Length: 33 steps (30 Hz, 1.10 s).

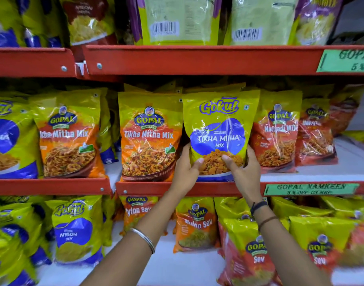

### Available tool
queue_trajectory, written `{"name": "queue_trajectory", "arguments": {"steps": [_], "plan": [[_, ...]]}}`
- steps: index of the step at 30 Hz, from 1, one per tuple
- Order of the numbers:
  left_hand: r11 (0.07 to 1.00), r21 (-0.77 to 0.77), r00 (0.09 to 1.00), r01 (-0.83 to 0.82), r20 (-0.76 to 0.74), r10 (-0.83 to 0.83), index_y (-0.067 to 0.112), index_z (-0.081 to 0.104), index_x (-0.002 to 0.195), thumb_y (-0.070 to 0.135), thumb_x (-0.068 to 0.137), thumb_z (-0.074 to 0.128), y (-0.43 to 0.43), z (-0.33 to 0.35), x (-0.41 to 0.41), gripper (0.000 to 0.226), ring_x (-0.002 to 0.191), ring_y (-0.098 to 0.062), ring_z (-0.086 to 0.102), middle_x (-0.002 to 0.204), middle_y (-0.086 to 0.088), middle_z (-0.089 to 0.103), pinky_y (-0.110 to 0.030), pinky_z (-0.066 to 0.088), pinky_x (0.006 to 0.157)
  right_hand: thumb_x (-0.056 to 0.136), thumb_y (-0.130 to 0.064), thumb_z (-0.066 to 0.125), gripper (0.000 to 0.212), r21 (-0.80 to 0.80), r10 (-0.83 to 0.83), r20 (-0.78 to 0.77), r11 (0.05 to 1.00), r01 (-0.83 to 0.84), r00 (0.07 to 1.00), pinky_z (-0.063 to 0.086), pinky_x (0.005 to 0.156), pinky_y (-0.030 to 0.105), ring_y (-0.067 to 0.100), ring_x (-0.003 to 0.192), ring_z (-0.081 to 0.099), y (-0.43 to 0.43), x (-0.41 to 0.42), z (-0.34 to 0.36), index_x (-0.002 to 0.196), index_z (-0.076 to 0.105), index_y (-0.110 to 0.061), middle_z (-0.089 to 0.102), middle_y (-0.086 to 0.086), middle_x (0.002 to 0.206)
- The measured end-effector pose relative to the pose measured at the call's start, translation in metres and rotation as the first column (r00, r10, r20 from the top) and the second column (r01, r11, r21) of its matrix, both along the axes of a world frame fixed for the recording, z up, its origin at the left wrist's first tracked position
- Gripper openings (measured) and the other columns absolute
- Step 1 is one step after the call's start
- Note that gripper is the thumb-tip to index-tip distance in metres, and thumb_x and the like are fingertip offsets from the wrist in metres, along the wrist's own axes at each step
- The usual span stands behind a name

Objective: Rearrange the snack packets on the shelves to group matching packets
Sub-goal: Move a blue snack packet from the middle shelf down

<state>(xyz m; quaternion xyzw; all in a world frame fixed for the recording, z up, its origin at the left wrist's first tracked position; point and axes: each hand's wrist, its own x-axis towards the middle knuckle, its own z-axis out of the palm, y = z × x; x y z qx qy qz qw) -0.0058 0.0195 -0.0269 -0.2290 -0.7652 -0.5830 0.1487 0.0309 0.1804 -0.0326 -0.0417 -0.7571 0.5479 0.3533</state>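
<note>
Head view: both hands (186,168) (244,172) cover Gokul packet's (219,129) lower corners.

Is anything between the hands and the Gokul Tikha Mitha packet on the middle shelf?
No. The left hand and right hand already grip the Gokul Tikha Mitha packet at its lower corners, fingers on its front.

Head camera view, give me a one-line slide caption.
Both hands, left and right, grip a Gokul Tikha Mitha Mix packet standing among Gopal packets on the middle shelf.
</note>
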Motion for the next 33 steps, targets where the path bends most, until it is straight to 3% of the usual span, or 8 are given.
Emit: {"name": "queue_trajectory", "arguments": {"steps": [3, 6, 12, 17, 22, 27, 29, 33], "plan": [[0.994, 0.108, 0.996, -0.019, -0.086, 0.028, 0.023, 0.034, 0.136, 0.011, 0.091, 0.055, -0.005, 0.003, 0.02, 0.052, 0.115, 0.004, 0.045, 0.125, 0.017, 0.049, 0.001, 0.033, 0.088, 0.074, -0.037, 0.076, 0.063, -0.041, 0.031, -0.146, 0.998, -0.037, 0.989, 0.048, 0.097, 0.03, 0.01, 0.116, 0.058, -0.009, 0.018, 0.005, 0.129, 0.051, -0.02, 0.063, -0.001, 0.125], [0.98, 0.195, 0.986, -0.031, -0.154, 0.061, 0.021, 0.037, 0.136, 0.014, 0.088, 0.054, -0.013, 0.008, 0.042, 0.052, 0.115, 0.015, 0.045, 0.126, 0.023, 0.048, -0.003, 0.034, 0.093, 0.074, -0.025, 0.078, 0.057, -0.056, 0.024, -0.246, 0.998, -0.039, 0.969, 0.049, 0.087, 0.016, -0.002, 0.103, 0.061, -0.022, 0.038, 0.011, 0.124, 0.053, -0.014, 0.066, -0.002, 0.114], [0.963, 0.255, 0.985, -0.083, -0.125, 0.118, 0.023, 0.041, 0.13, 0.019, 0.084, 0.056, -0.051, -0.011, 0.092, 0.048, 0.118, 0.007, 0.049, 0.125, 0.016, 0.054, -0.014, 0.04, 0.099, 0.068, -0.037, 0.079, 0.061, -0.043, 0.052, -0.302, 0.997, -0.068, 0.952, 0.051, 0.087, 0.028, 0.015, 0.103, 0.064, -0.057, 0.079, -0.004, 0.12, 0.056, -0.015, 0.068, 0.005, 0.113], [0.975, 0.18, 0.992, -0.129, 0.016, 0.129, 0.017, 0.046, 0.128, 0.032, 0.081, 0.059, -0.091, -0.072, 0.11, 0.051, 0.118, -0.018, 0.055, 0.126, -0.006, 0.059, -0.037, 0.047, 0.098, 0.057, -0.052, 0.081, 0.075, -0.048, 0.075, -0.126, 0.995, -0.082, 0.989, 0.052, 0.088, 0.033, 0.021, 0.106, 0.063, -0.083, 0.096, -0.064, 0.119, 0.057, -0.016, 0.067, 0.005, 0.114], [0.986, 0.089, 0.984, -0.144, 0.115, 0.134, 0.029, 0.046, 0.121, 0.038, 0.078, 0.057, -0.121, -0.135, 0.122, 0.045, 0.114, -0.003, 0.055, 0.119, 0.001, 0.06, -0.028, 0.047, 0.096, 0.049, -0.052, 0.087, 0.082, -0.14, 0.158, 0.174, 0.981, -0.134, 0.972, 0.053, 0.091, 0.044, 0.019, 0.108, 0.063, -0.099, 0.103, -0.137, 0.119, 0.055, -0.022, 0.066, 0.003, 0.117], [0.989, -0.004, 0.963, -0.146, 0.228, 0.143, 0.036, 0.043, 0.119, 0.021, 0.084, 0.058, -0.141, -0.197, 0.12, 0.041, 0.108, 0.004, 0.057, 0.117, -0.004, 0.062, -0.013, 0.044, 0.088, 0.059, -0.019, 0.09, 0.062, -0.115, 0.201, 0.323, 0.978, -0.172, 0.925, 0.045, 0.074, 0.004, -0.014, 0.092, 0.059, -0.12, 0.104, -0.186, 0.108, 0.053, -0.027, 0.067, -0.004, 0.107], [0.989, -0.036, 0.952, -0.147, 0.268, 0.151, 0.033, 0.043, 0.117, 0.018, 0.084, 0.056, -0.147, -0.213, 0.118, 0.039, 0.108, 0.01, 0.055, 0.118, -0.005, 0.061, -0.008, 0.042, 0.088, 0.062, -0.021, 0.088, 0.057, -0.106, 0.216, 0.378, 0.976, -0.189, 0.9, 0.047, 0.074, 0.008, -0.012, 0.093, 0.06, -0.124, 0.1, -0.2, 0.106, 0.053, -0.03, 0.067, -0.008, 0.106], [0.988, -0.076, 0.937, -0.132, 0.315, 0.15, 0.024, 0.041, 0.125, 0.021, 0.085, 0.053, -0.155, -0.233, 0.099, 0.043, 0.113, -0.021, 0.059, 0.124, -0.011, 0.061, -0.03, 0.047, 0.091, 0.061, -0.036, 0.086, 0.056, -0.107, 0.241, 0.46, 0.971, -0.216, 0.855, 0.05, 0.081, 0.026, 0.013, 0.1, 0.063, -0.13, 0.077, -0.221, 0.107, 0.056, -0.026, 0.069, -0.002, 0.108]]}}
